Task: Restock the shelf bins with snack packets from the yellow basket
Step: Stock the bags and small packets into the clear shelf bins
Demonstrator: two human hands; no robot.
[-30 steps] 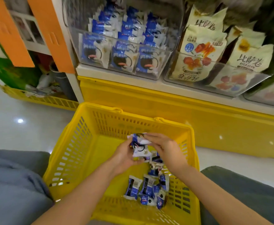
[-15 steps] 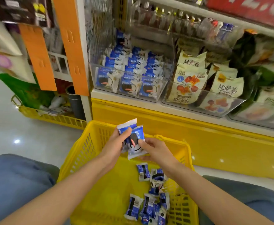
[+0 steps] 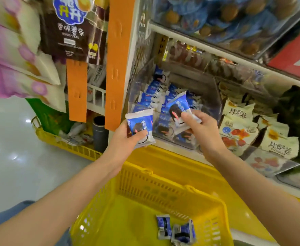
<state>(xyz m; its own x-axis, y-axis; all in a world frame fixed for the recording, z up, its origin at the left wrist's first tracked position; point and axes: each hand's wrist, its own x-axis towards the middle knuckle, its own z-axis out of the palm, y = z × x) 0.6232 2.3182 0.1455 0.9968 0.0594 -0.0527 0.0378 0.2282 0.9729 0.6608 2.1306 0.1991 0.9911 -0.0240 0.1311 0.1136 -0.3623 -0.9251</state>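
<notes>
My left hand point(image 3: 128, 139) grips a blue-and-white snack packet point(image 3: 142, 125) just in front of the clear shelf bin point(image 3: 211, 98). My right hand point(image 3: 199, 126) pinches a second, tilted blue packet point(image 3: 178, 108) over the bin's front edge. Inside the bin stand several rows of the same blue packets point(image 3: 152, 93). The yellow basket point(image 3: 145, 189) sits below my arms, with a few packets point(image 3: 176, 229) left on its floor.
To the right, a second clear bin point(image 3: 270, 164) holds cream-coloured packets. An orange hanging strip point(image 3: 118, 64) borders the shelf on the left, with hanging bags beside it. Another yellow basket point(image 3: 65, 142) stands on the floor at left. A shelf with blue packs runs overhead.
Both hands rose from the basket up to the shelf bin. The packets held together earlier are now split, one in each hand. My view tilted upward.
</notes>
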